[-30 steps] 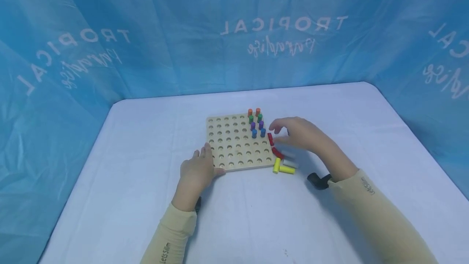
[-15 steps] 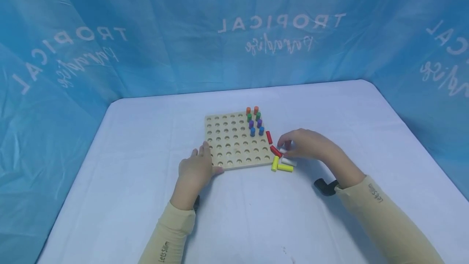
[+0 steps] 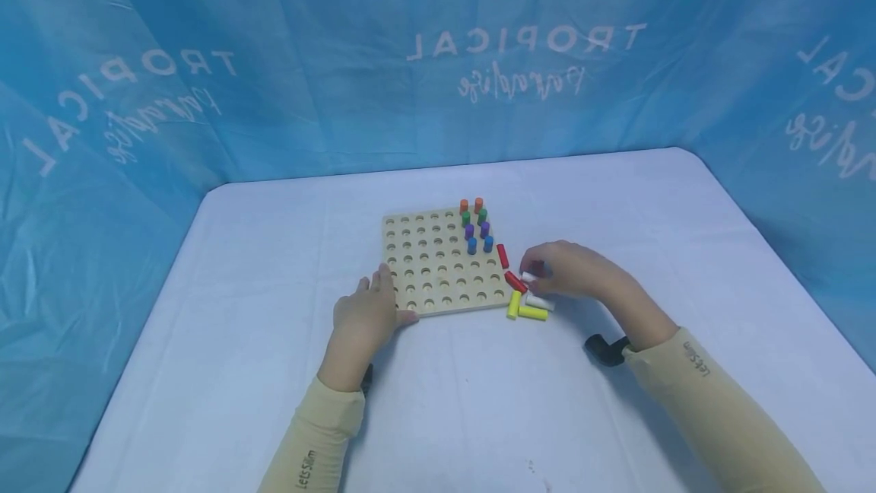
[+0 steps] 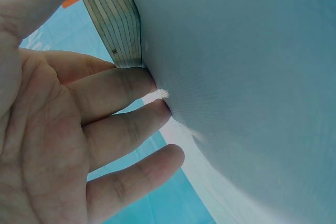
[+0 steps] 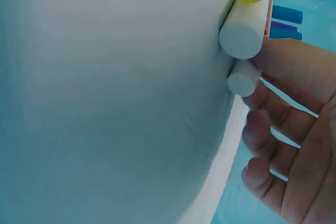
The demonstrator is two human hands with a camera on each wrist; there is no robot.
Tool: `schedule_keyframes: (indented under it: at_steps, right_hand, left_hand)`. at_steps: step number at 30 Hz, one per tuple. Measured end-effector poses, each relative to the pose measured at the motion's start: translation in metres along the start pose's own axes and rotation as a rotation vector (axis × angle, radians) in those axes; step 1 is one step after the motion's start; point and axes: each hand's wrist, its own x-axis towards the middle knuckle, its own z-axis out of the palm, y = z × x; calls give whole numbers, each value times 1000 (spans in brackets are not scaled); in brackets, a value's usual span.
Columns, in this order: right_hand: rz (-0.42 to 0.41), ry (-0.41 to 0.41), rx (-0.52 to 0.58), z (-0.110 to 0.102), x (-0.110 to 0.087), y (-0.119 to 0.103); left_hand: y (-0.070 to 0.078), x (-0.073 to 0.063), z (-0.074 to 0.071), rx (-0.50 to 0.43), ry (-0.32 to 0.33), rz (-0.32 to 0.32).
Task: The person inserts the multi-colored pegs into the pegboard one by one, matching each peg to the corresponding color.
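A square wooden pegboard (image 3: 417, 268) with rows of holes lies on the table. My left hand (image 3: 366, 318) rests at its near left corner, thumb along the front edge; in the left wrist view its fingers (image 4: 121, 135) lie fairly straight beside the board's side (image 4: 113, 24). Right of the board, my right hand (image 3: 571, 271) pinches a white peg (image 5: 242, 82) lying on the cloth, between thumb and forefinger. A second white peg (image 5: 241, 38) lies beside it. Pairs of orange, green, purple and blue pegs (image 3: 472, 246) stand upright at the board's far right.
Two red pegs (image 3: 516, 282) lie along the board's right edge. Two yellow pegs (image 3: 533, 313) lie by its near right corner. White cloth (image 3: 274, 249) covers the table, and a blue printed curtain (image 3: 342, 97) surrounds its back and sides.
My right hand has moved from beside the red pegs toward me and slightly right, and now pinches the white peg. The left hand stays at the board's corner.
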Motion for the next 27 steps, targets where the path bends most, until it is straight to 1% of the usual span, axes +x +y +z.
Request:
schedule_keyframes:
  at_steps: [4, 8, 15, 22, 27]
  right_hand:
    - [-22, 54, 70, -2, 2, 2]
    - [-24, 111, 142, -3, 6, 3]
    - [-31, 192, 231, -4, 15, 3]
    - [-37, 225, 333, -5, 25, -4]
    - [-60, 222, 363, -4, 32, -10]
  left_hand:
    - [0, 0, 0, -9, -1, -3]
    - [0, 0, 0, -10, -3, -4]
    - [0, 0, 1, -12, 2, 2]
    - [-1, 1, 3, -11, 0, 3]
    - [-2, 2, 4, -14, 0, -1]
